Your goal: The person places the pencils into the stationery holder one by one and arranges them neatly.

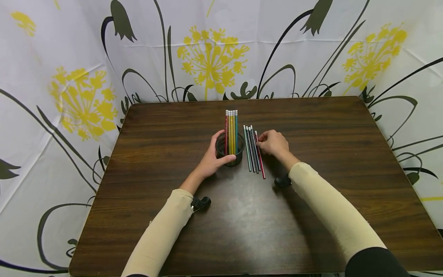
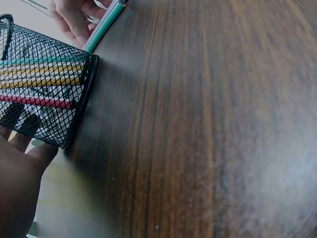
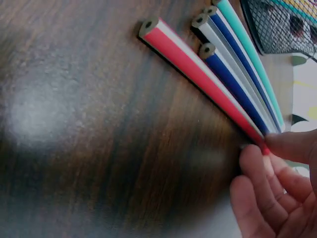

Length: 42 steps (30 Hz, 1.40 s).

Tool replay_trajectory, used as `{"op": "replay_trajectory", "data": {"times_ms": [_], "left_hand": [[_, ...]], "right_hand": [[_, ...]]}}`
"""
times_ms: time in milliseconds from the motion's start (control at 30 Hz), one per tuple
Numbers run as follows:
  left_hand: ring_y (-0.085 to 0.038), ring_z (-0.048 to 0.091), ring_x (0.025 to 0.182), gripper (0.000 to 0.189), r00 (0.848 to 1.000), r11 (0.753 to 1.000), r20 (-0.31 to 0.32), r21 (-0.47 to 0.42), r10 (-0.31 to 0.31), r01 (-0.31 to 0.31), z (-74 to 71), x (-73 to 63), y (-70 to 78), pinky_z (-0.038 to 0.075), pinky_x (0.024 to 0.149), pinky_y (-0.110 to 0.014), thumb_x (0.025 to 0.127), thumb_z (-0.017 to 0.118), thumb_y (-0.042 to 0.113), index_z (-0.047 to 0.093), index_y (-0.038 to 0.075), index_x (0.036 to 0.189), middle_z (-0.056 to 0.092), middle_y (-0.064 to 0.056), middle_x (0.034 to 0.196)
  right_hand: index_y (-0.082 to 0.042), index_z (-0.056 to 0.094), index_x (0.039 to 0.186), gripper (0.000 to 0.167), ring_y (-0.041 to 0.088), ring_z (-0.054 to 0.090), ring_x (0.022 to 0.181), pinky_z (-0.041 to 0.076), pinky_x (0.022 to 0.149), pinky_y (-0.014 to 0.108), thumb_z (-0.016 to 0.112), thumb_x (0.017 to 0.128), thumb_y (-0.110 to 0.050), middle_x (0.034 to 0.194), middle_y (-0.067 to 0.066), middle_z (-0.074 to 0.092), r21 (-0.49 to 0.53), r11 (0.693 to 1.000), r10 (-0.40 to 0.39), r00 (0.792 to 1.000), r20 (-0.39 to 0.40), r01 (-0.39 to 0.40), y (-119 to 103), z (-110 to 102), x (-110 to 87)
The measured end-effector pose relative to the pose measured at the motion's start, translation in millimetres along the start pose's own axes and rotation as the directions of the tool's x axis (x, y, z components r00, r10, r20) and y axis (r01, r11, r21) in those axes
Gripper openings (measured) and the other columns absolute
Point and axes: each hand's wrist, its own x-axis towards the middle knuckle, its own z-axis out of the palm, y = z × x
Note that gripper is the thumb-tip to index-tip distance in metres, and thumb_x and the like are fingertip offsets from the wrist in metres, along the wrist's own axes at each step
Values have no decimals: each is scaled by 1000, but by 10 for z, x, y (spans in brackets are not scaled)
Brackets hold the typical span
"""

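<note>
My left hand [image 1: 212, 159] grips a black mesh pencil cup [image 1: 240, 156], thumb on the near side. Upright in the cup stand several pencils [image 1: 231, 129]: red, yellow and blue, white erasers on top. Just right of it, a row of loose pencils [image 1: 247, 148] lies on the table, green, blue and dark, unsharpened ends toward me. At the row's right edge is a red pencil [image 1: 261, 161]; my right hand [image 1: 275, 144] pinches it near its eraser end. In the right wrist view, thumb and fingers [image 3: 255, 161] meet at the red pencil's far end.
All of this is on a brown wood-grain table [image 1: 155, 154]. Behind the table's back edge hangs a white cloth [image 1: 145, 69] with yellow and grey-green flowers. Each wrist carries a small black camera [image 1: 201, 204].
</note>
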Motion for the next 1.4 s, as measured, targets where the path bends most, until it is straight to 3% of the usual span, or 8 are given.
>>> {"op": "replay_trajectory", "data": {"times_ms": [267, 367, 600, 800, 933, 1100, 1267, 1400], "left_hand": [[-33, 32, 136, 85, 1000, 1000, -1, 10, 14, -14, -2, -16, 38, 24, 110, -59, 89, 70, 10, 15, 9, 154, 29, -19, 152], [-32, 31, 137, 86, 1000, 1000, -4, -9, 19, -19, -1, -13, 18, 23, 110, -59, 89, 72, 15, 16, 10, 154, 30, -18, 151], [-29, 32, 137, 90, 999, 1000, -17, -10, 28, -28, 10, 15, -108, 23, 110, -58, 87, 76, 31, 17, 17, 154, 31, -12, 152], [-32, 32, 137, 86, 999, 999, -13, -20, 34, -34, 7, 2, -13, 23, 111, -58, 87, 74, 15, 18, 11, 153, 32, -17, 151], [-33, 32, 137, 86, 999, 999, -3, 1, 34, -34, -1, -3, 17, 24, 111, -58, 88, 72, 10, 16, 8, 153, 30, -19, 152], [-32, 32, 137, 86, 999, 999, -10, -6, 42, -42, 3, 22, -80, 24, 111, -56, 88, 73, 12, 16, 11, 154, 31, -17, 152], [-20, 35, 136, 87, 999, 999, -28, 3, 33, -33, 1, 78, -322, 27, 111, -48, 88, 75, 22, 18, 27, 154, 34, -4, 151], [-16, 36, 135, 87, 999, 999, -32, 12, 39, -38, -2, 86, -354, 28, 111, -46, 87, 76, 31, 18, 30, 153, 35, 0, 150]], "right_hand": [[-17, 72, 93, 17, 27, 62, 86, 49, 75, 48, 72, 82, -29, 86, 4, 70, -134, 990, 30, 998, -52, -37, -75, -21, -54], [-17, 72, 94, 17, 27, 62, 85, 49, 75, 47, 71, 83, -29, 84, 4, 70, -134, 990, 37, 999, -40, -42, -72, -21, -52], [-15, 70, 99, 19, 19, 65, 63, 47, 63, 41, 68, 86, -28, 67, 0, 69, -71, 996, 53, 999, -7, -54, -65, -113, -80], [-12, 72, 105, 22, 21, 64, 75, 46, 63, 39, 66, 89, -26, 86, 2, 71, 52, 998, -19, 987, -161, 28, -198, -331, -155], [-13, 71, 106, 22, 21, 63, 79, 43, 63, 37, 66, 88, -25, 88, 2, 72, 138, 979, -101, 943, -316, 151, -390, -512, -253], [-12, 70, 104, 20, 15, 60, 70, 40, 62, 30, 66, 88, -21, 83, 0, 71, 206, 915, -211, 847, -487, 346, -670, -663, -410], [-7, 68, 103, 17, 12, 61, 63, 47, 60, 22, 68, 88, -13, 85, 1, 71, 287, 781, -323, 751, -576, 555, -933, -674, -560], [0, 64, 104, 16, 20, 66, 72, 54, 66, 30, 67, 89, -4, 90, 10, 70, 313, 674, -427, 699, -573, 669, -1120, -626, -711]]}}
